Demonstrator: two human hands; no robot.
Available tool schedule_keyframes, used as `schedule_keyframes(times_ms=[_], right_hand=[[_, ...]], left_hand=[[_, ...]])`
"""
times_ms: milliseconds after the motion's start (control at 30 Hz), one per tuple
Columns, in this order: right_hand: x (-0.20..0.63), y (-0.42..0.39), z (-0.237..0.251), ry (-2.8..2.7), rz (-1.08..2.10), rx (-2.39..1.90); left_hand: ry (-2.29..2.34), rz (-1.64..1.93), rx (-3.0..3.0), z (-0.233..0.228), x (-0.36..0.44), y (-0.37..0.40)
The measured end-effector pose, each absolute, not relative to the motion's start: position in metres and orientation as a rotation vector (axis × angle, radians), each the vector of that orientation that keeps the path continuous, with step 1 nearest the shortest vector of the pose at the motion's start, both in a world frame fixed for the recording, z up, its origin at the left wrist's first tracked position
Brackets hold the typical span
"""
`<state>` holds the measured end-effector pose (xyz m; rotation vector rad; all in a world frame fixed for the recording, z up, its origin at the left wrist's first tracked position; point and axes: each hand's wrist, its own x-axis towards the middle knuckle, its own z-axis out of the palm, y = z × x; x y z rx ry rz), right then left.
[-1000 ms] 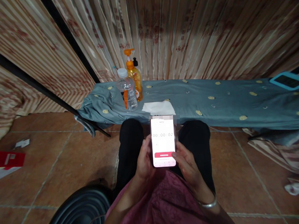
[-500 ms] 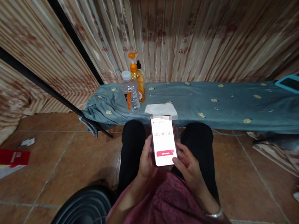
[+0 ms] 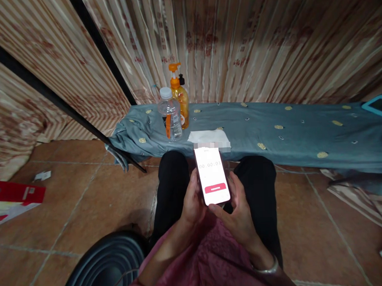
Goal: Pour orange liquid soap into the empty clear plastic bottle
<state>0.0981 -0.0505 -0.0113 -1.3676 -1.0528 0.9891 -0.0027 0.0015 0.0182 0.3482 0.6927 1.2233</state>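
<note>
Both hands, left hand [image 3: 191, 202] and right hand [image 3: 236, 214], fingers wrapped around the phone [image 3: 213, 175], have tilted it leftward; its timer now reads 00:00:03.

The scene is seen from a single head-worn camera, tipped forward and down over the lap. The phone [image 3: 213, 175] is caught close at centre, the cloth-covered bench [image 3: 291, 130] just beyond, curtains [image 3: 237, 44] filling the top.
</note>
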Motion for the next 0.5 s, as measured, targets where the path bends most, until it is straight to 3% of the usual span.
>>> schedule_keyframes(times_ms=[500], right_hand=[[0.103,-0.034,-0.025,-1.015,0.994,-1.378]], left_hand=[[0.615,1.205,0.454,0.015,0.015,0.000]])
